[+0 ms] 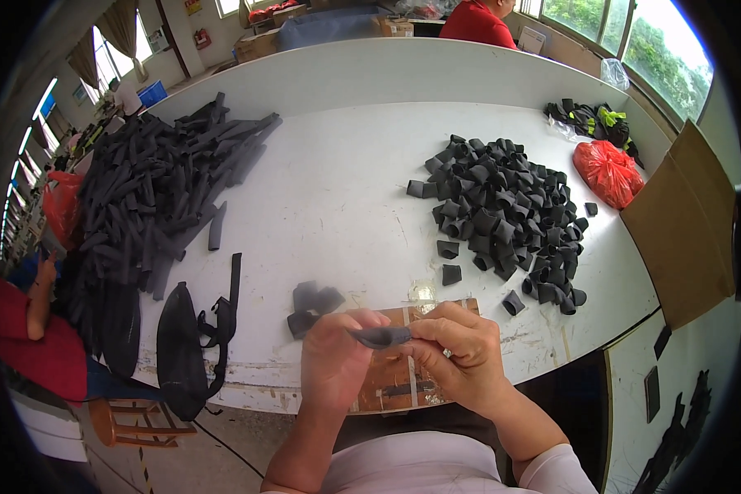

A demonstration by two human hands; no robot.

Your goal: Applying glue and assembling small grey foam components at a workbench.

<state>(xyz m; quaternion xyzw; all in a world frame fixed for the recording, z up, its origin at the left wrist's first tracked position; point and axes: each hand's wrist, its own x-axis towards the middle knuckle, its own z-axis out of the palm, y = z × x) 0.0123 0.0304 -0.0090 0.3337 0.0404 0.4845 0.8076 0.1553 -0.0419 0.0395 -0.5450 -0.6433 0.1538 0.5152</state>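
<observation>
Between my two hands is a short dark grey fabric tube (380,336), its open end facing me. My left hand (336,356) pinches its left edge, and my right hand (463,352), with a ring on one finger, grips its right edge. Below them lies a taped brown board (391,380) at the table's near edge. A few short dark pieces (311,303) lie just beyond my left hand. Farther right is a large heap of short black fabric loops (502,206).
A tall pile of long dark tubes (160,173) covers the table's left side. Near it lies a black strapped item (191,350). A red plastic bag (608,174) and a cardboard sheet (683,222) stand at the right. A low partition (329,76) borders the far side. Other people sit nearby.
</observation>
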